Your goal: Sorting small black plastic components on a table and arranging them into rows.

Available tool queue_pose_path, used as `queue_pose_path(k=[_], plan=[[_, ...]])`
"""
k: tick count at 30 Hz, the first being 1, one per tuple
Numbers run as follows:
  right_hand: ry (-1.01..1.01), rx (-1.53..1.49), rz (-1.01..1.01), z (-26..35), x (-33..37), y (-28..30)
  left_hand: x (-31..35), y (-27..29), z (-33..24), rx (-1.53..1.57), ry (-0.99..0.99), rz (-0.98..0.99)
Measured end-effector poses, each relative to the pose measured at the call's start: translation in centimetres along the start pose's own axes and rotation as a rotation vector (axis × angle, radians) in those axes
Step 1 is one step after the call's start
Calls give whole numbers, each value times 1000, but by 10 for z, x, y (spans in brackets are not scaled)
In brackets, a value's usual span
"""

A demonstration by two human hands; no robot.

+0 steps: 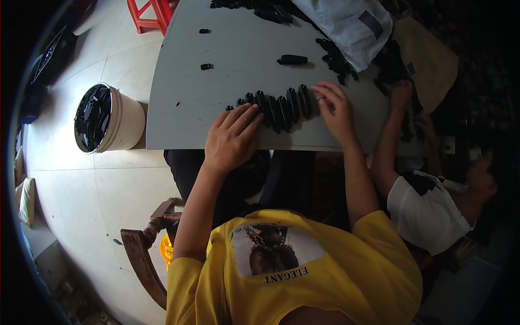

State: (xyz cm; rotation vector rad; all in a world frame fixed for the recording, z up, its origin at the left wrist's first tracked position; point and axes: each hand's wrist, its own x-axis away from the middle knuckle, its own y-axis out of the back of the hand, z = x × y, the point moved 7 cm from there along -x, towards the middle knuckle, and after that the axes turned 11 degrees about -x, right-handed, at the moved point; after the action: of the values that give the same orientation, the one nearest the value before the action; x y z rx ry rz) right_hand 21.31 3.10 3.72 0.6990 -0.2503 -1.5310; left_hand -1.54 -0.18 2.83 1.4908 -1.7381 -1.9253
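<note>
A row of slim black plastic pieces [279, 111] stands side by side near the table's front edge. My left hand [230, 138] lies over the left end of that row, its fingers stretched across a few pieces and partly hiding them. At the other end, my right hand [337, 114] is held just beside the last piece, fingers apart, with nothing in its grasp. Farther back lies a single longer black piece [293, 59]. Two small black bits, a far one [205, 31] and a nearer one [206, 66], rest on the left of the table.
The pale table [179, 119] has a heap of black parts [336, 59] beside a white bag [346, 27]. A white bucket [127, 122] full of black pieces stands on the floor at left, near a wooden chair [142, 254]. At right, another person's hand [401, 93] reaches onto the table.
</note>
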Motion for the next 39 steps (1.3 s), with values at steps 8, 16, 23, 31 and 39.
queue_pose_path(k=[8,16,23,31,39], plan=[[-140,-117,103,-6,8,-12,1,-1,0,-4,10,-11],[30,3,-90,-3,-59,-24,2,2,3,-33,4,-23],[392,22,158,74,-107,-178,1,2,-1,-8,0,-32],[290,241,185,71,-110,-142,7,-1,3,28,-1,-25],[-334,-295,-143,-17,-21,29,4,2,-4,-22,-24,29]])
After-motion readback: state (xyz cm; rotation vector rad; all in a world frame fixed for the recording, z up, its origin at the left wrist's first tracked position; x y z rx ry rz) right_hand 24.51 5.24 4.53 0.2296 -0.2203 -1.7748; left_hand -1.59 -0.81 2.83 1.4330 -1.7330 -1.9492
